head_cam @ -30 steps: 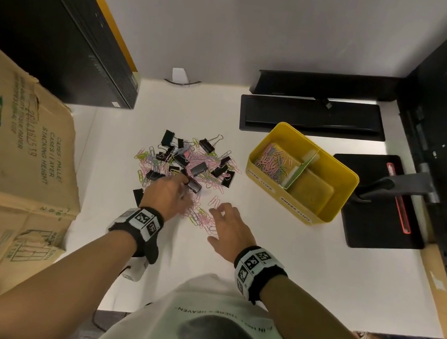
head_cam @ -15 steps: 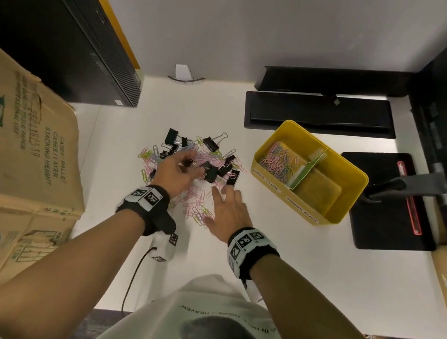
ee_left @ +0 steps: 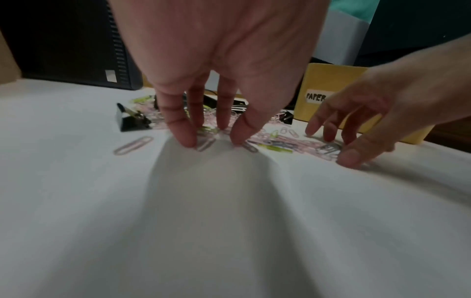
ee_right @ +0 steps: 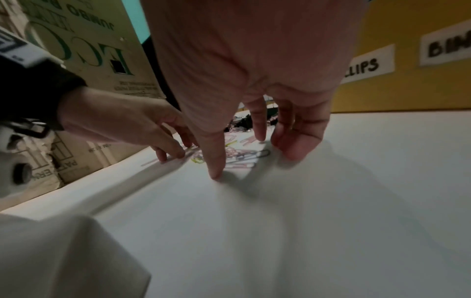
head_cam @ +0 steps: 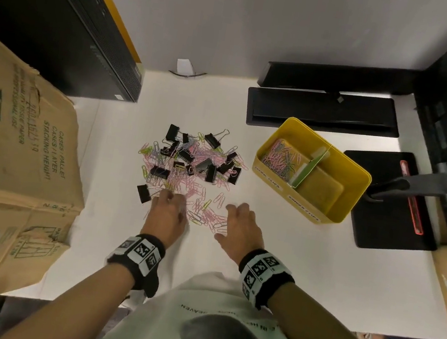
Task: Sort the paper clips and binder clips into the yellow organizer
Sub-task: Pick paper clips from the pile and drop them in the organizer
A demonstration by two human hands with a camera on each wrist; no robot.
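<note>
Head view, heap: paper clips [head_cam: 197, 194] and black binder clips [head_cam: 202, 163] lie mixed on the white desk [head_cam: 291, 253], at 12 o'clock from both hands.
Head view, nearest patch: a loose spread of pink and green paper clips sits between the left hand [head_cam: 167, 214] and the right hand [head_cam: 239, 227], at 3 o'clock from the left and 9 o'clock from the right.
Head view, target: the yellow organizer [head_cam: 355, 199] stands at 2 o'clock from the right hand, well apart from the left; the right hand is the nearer. Its near-left compartment already holds paper clips, and the other looks bare.
Left wrist view, fingers: the left hand's fingers [ee_left: 183, 133] point down, slightly apart, tips touching the desk among paper clips; nothing is pinched. One pink paper clip [ee_left: 133, 145] lies alone at 9 o'clock, its long axis running toward 2 o'clock.
Right wrist view, fingers: the right hand's fingers [ee_right: 216, 159] are spread and loosely bent, tips on the desk around a small bunch of clips, holding none.
Judgement: the coming move looks like a rake or pinch of that middle patch, then a carry toward 2 o'clock.
</note>
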